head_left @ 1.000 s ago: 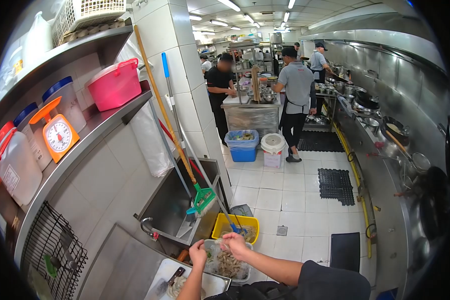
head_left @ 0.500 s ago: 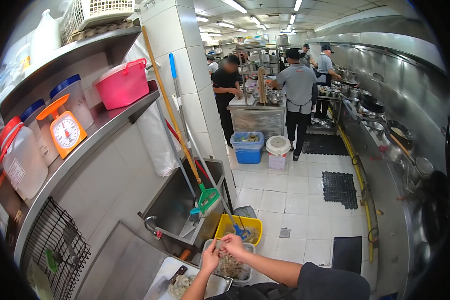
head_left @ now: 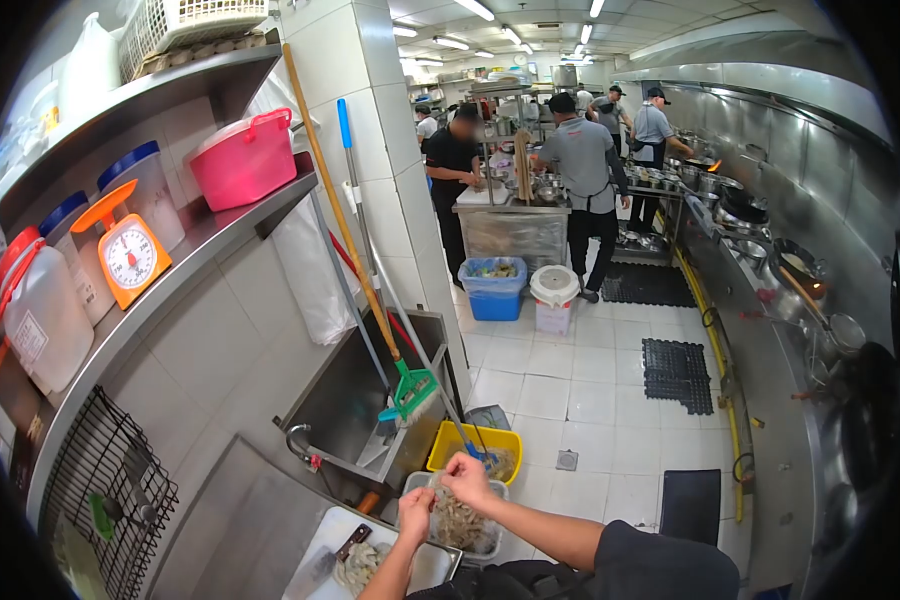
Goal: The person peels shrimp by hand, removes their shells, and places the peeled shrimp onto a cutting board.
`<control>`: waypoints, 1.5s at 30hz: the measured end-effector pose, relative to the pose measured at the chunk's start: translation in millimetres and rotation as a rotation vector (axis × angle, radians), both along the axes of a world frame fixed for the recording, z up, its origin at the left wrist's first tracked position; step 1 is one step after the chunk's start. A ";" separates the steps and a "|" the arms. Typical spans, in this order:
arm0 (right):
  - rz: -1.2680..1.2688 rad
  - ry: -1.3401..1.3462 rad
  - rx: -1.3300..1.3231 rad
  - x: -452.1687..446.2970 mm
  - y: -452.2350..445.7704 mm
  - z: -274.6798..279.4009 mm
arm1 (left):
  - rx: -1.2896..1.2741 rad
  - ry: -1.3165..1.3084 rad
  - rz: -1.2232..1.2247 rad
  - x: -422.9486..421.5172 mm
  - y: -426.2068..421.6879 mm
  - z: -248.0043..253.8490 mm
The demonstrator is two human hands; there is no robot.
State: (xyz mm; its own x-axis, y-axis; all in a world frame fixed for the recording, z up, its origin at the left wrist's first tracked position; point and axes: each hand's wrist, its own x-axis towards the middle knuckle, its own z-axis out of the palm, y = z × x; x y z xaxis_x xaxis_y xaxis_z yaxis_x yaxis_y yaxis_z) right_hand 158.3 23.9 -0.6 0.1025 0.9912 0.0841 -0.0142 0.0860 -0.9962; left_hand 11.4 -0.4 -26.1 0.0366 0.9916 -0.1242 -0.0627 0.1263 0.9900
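Over a clear tub (head_left: 490,540) of greyish-brown unpeeled shrimp (head_left: 457,525), both my hands are raised with fingers pinched. My left hand (head_left: 416,515) grips what looks like a small pale shrimp, mostly hidden by the fingers. Just right of it and slightly higher, my right hand (head_left: 467,482) pinches at the same shrimp. Below my left forearm lies a white cutting board (head_left: 305,575) with a pile of pale peeled shrimp (head_left: 358,567). A knife with a dark handle (head_left: 353,542) rests beside that pile.
A yellow tub (head_left: 505,443) stands on the floor behind the clear one. Left are a steel sink (head_left: 370,400), a broom (head_left: 410,388) and a shelf holding an orange scale (head_left: 130,250). Several people work farther back; a blue bin (head_left: 493,300) stands near them.
My hands have drawn slightly apart, the right one rising a little and the left one dropping. In the back, a person in grey has shifted stance, and a flame now shows at the stove.
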 end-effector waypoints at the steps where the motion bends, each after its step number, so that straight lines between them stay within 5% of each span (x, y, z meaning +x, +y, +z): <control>1: -0.074 0.033 0.040 0.3 1.0 -1.5 | -0.001 -0.001 0.001 -1.9 2.0 -3.8; 4: -0.161 0.079 0.075 11.0 9.6 5.5 | -0.077 -0.018 0.130 -14.4 8.9 -14.6; 6: -0.162 0.093 0.056 14.6 12.2 3.7 | -0.163 0.192 0.112 -26.2 14.5 -26.8; 7: -0.157 0.087 0.048 14.0 11.5 3.9 | -0.060 0.250 0.128 -36.8 26.9 -66.9; 10: -0.071 0.010 0.035 8.2 0.8 -8.5 | -0.056 0.533 0.304 -23.5 14.4 -35.9; 11: 0.005 -0.055 0.029 5.0 -4.4 -15.4 | -0.060 0.525 0.313 -18.8 7.8 -21.0; 13: 0.106 -0.019 -0.037 -3.9 -17.1 -22.9 | -0.204 -0.115 0.068 -12.9 -7.3 0.4; 16: 0.268 0.150 -0.150 -16.4 -30.5 -23.8 | -0.170 -0.238 -0.001 -6.2 -25.8 -0.4; 21: 0.268 -0.222 -0.060 -40.6 -41.5 -38.9 | -0.192 -0.170 0.185 -46.2 -61.0 -9.6; 24: 0.275 -0.146 -0.020 -63.1 -54.3 -35.6 | -0.177 0.086 0.346 -85.3 -106.8 10.2; 28: 0.413 0.007 -0.232 -100.8 -73.8 -20.2 | 0.011 -0.040 0.755 -173.3 -179.0 22.6; 33: 0.538 -0.043 -0.270 -142.2 -97.9 -21.6 | -0.016 0.159 1.268 -299.2 -317.2 44.5; 36: 0.550 -0.122 -0.108 -168.0 -126.6 -16.7 | -0.184 0.414 1.310 -340.7 -413.8 16.8; 38: 0.463 -0.249 -0.160 -178.4 -145.9 -7.0 | -0.354 1.328 1.192 -355.5 -467.5 -0.5; 45: 0.542 -0.309 0.021 -202.2 -183.2 -68.0 | -0.728 1.587 0.651 -381.3 -541.5 -51.0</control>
